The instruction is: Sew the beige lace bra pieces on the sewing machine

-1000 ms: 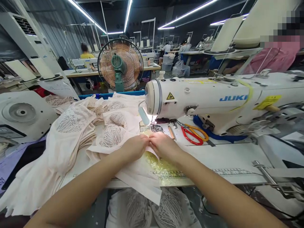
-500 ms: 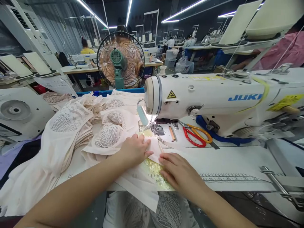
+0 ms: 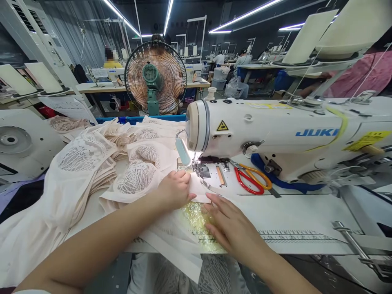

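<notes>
My left hand (image 3: 176,190) presses with curled fingers on a pale pink lace bra (image 3: 137,177), just in front of the sewing machine's needle area. Part of the bra's plain fabric (image 3: 197,183) runs under the presser foot (image 3: 196,161), and a loose panel hangs over the table's front edge. To the right, my right hand (image 3: 228,222) has its fingers stretched out and apart. Its fingertips touch the near right edge of the fabric, above a shiny yellow tape patch (image 3: 199,222) on the table. The white sewing machine (image 3: 260,122) has its small lamp lit.
Red-handled and orange-handled scissors (image 3: 249,179) lie beside the machine's base, near a wooden-handled tool (image 3: 220,175). Stacked lace bras (image 3: 82,159) cover the left side. A printed ruler (image 3: 290,237) runs along the front edge. A large fan (image 3: 155,77) stands behind the table.
The fabric between my hands has moved forward toward the needle, and less of it shows on the near side. My left hand stays pressed on it; the view has shifted slightly.
</notes>
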